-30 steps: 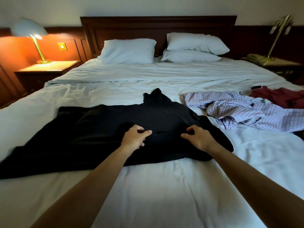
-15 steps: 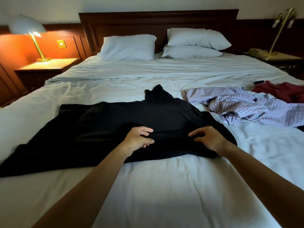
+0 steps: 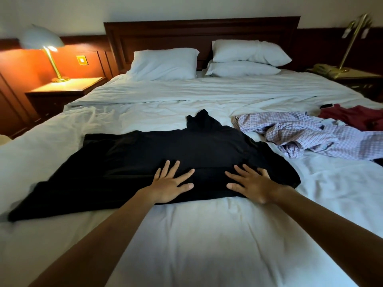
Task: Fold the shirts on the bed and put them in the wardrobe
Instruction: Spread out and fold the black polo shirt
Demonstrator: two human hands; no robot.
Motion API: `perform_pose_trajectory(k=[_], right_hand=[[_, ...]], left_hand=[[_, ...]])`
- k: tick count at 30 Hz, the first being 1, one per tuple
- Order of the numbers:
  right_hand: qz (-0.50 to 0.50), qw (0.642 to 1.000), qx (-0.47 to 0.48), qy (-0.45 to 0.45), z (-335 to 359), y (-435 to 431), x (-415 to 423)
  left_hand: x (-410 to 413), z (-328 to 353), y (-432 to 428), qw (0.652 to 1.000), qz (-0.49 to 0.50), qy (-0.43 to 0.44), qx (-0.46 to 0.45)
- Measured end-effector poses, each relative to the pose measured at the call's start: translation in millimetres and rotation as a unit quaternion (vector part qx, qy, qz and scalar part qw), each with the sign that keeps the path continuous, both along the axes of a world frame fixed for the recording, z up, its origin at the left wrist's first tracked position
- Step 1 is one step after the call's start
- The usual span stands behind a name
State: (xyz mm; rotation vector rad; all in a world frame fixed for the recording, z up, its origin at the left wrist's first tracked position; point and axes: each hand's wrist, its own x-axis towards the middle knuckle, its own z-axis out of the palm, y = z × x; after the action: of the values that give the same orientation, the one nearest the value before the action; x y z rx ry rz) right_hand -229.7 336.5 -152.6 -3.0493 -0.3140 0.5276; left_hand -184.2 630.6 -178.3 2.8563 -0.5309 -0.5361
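Observation:
A black shirt (image 3: 145, 158) lies spread across the middle of the white bed (image 3: 196, 235), with one sleeve stretched out to the left. My left hand (image 3: 171, 184) lies flat on its near edge, fingers spread. My right hand (image 3: 253, 185) presses flat on the same edge a little to the right. A crumpled purple checked shirt (image 3: 306, 133) lies to the right of the black one. Beyond it at the right edge is a dark red shirt (image 3: 356, 119).
Three white pillows (image 3: 163, 64) lean against the dark wooden headboard (image 3: 201, 32). A lit lamp (image 3: 44, 42) stands on the left nightstand (image 3: 66, 90). Another lamp and a telephone sit on the right nightstand (image 3: 356, 76). A small dark object (image 3: 327, 105) lies near the red shirt.
Both hands were pinching the black shirt's fabric with curled fingers; now both lie open and flat on it. The view has tilted slightly.

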Motion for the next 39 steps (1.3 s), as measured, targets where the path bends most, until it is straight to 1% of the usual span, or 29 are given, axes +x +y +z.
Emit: perform_pose_trajectory(k=[2, 4, 6, 8, 10, 13, 15, 18, 21, 23, 25, 27, 30, 33, 36, 37, 38, 39], right_hand=[[-0.012, 1.000, 0.003, -0.005, 11.1, 8.5, -1.3], [-0.004, 0.999, 0.021, -0.024, 23.4, 17.6, -2.5], [0.008, 0.996, 0.086, -0.023, 30.1, 25.8, -7.7], [0.000, 0.988, 0.154, 0.025, 30.8, 28.9, -14.2], [-0.006, 0.988, 0.148, 0.055, 27.0, 26.5, -16.1], [0.021, 0.992, 0.110, 0.054, 22.1, 15.1, -14.4], [0.039, 0.994, 0.090, 0.057, 21.9, 8.4, -14.4], [0.052, 0.995, 0.070, 0.050, 24.4, 2.3, -13.5], [0.084, 0.996, 0.013, 0.032, 24.5, 3.5, -8.9], [0.103, 0.995, -0.015, 0.008, 22.5, 5.7, -4.2], [0.118, 0.992, -0.021, -0.028, 23.2, 8.0, -2.5], [0.129, 0.989, -0.036, -0.060, 25.4, 10.3, -2.8], [0.136, 0.985, -0.071, -0.078, 24.8, 8.5, -8.6], [0.139, 0.982, -0.086, -0.094, 28.2, 4.6, -23.4], [0.156, 0.976, -0.119, -0.096, 34.2, 4.6, -48.7], [0.159, 0.974, -0.124, -0.099, 35.0, 4.0, -58.0], [0.159, 0.974, -0.129, -0.100, 36.6, 3.7, -67.6], [0.158, 0.973, -0.134, -0.098, 38.5, 3.7, -77.7]], left_hand=[[-3.9, 0.9, 17.7, 1.000, 0.000, 0.028, -0.012], [-10.4, 1.2, 40.0, 0.999, -0.006, 0.033, -0.014], [-20.1, 4.7, 66.3, 0.999, -0.007, 0.046, -0.018], [-31.6, 11.6, 94.5, 0.997, -0.001, 0.075, -0.026], [-42.4, 20.7, 124.6, 0.992, 0.018, 0.111, -0.049], [-51.9, 36.2, 166.0, 0.980, 0.048, 0.168, -0.092], [-52.3, 46.8, 189.1, 0.982, 0.049, 0.173, -0.064], [-52.3, 56.7, 218.4, 0.987, 0.024, 0.153, 0.043], [-55.0, 57.8, 247.8, 0.987, 0.009, 0.078, 0.143], [-57.8, 54.8, 266.0, 0.982, 0.000, 0.009, 0.187], [-57.0, 50.1, 279.0, 0.974, 0.008, -0.052, 0.221], [-56.2, 49.6, 284.4, 0.966, 0.016, -0.087, 0.242], [-60.9, 52.2, 293.2, 0.967, 0.021, -0.068, 0.243], [-65.4, 49.2, 310.7, 0.975, 0.025, -0.060, 0.211], [-81.9, 50.8, 301.1, 0.975, 0.056, -0.054, 0.210], [-89.0, 50.6, 298.8, 0.970, 0.061, -0.040, 0.231], [-95.1, 53.0, 294.6, 0.960, 0.063, -0.028, 0.271], [-100.5, 55.9, 287.9, 0.953, 0.035, -0.033, 0.300]])
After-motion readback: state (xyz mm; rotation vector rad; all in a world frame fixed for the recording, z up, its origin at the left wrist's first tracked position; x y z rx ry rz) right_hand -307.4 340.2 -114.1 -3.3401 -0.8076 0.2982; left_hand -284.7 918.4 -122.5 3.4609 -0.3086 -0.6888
